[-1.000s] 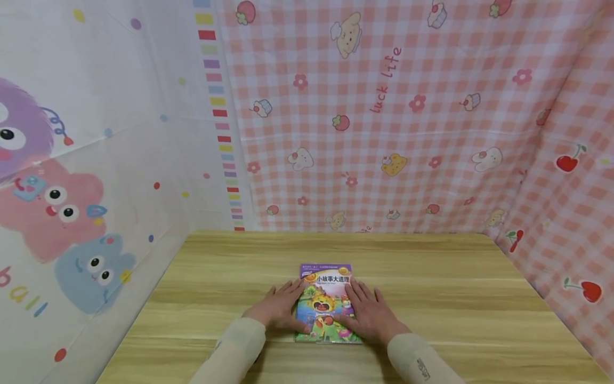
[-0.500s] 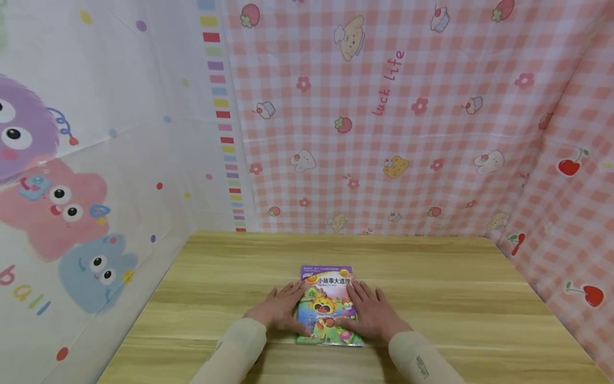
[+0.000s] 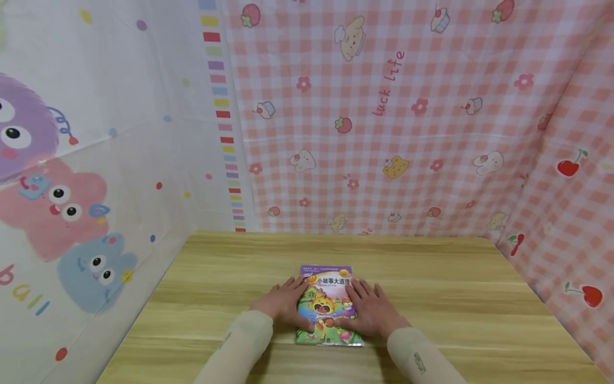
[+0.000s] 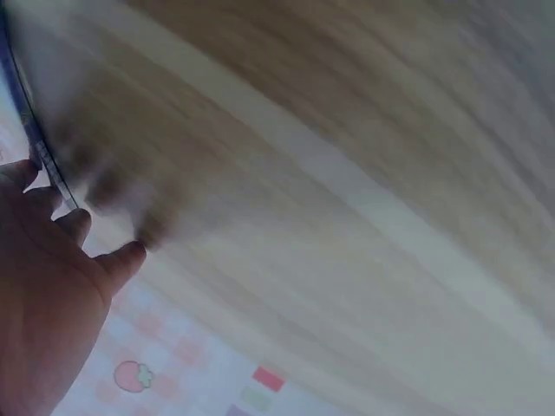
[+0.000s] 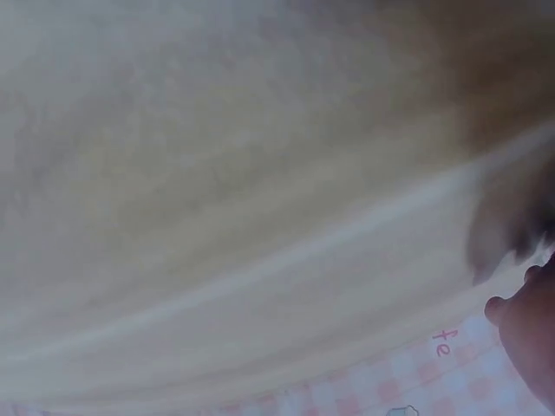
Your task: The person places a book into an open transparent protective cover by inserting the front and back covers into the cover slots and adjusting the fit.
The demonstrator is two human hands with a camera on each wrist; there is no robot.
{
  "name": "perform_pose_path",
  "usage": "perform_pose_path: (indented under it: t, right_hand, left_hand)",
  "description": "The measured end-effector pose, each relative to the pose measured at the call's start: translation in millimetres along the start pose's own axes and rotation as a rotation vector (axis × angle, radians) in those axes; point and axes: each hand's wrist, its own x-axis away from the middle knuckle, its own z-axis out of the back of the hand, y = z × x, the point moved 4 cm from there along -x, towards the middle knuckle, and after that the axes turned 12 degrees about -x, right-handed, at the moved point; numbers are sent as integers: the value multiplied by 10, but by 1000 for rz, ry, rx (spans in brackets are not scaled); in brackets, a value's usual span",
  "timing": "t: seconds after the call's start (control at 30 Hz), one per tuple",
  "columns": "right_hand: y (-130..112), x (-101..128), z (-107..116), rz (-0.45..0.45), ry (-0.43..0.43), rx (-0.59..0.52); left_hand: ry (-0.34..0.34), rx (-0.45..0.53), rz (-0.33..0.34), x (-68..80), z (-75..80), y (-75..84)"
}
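Observation:
A children's picture book [image 3: 327, 306] lies face up on the wooden table, its cover showing a purple top strip, Chinese title characters and a cartoon lion. My left hand [image 3: 286, 303] rests along its left side, fingers extended forward and the thumb lying on the lower cover. On the opposite side my right hand [image 3: 376, 312] lies over the right edge, fingers straight and thumb on the cover. In the left wrist view the left fingertips [image 4: 78, 221] are right at the book's edge [image 4: 43, 143]. Only part of the right hand [image 5: 531, 334] enters the right wrist view.
The wood-grain table [image 3: 455, 298] reaches back to a pink checked cloth [image 3: 384, 133] with cartoon prints. A white cloth [image 3: 158, 133] with cartoon figures hangs at left, and a cherry-printed cloth [image 3: 571, 213] closes the right side.
My left hand has shifted slightly to the right, farther over the book's left side. The right hand stays nearly where it was. The head view has tilted a little.

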Motion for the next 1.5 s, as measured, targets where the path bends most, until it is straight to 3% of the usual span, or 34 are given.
perform_pose_path:
  t: [0.17,0.7,1.07,1.4,1.5]
  right_hand:
    - [-20,59,-24,-8,-8,-42]
    - [32,14,-64,-30,-13,-48]
    - [27,-38,15,90,66,69]
    - [52,-180,2,-25,-24,48]
    - [26,-172,-4,-20,-29,62]
  left_hand:
    - [-10,-65,-11,-7,-95,-26]
    - [1,14,-22,6,-154,-85]
    - [-2,12,-24,6,-86,-45]
    - [-36,11,-14,26,-36,-18]
    - [-36,4,2,25,-54,-27]
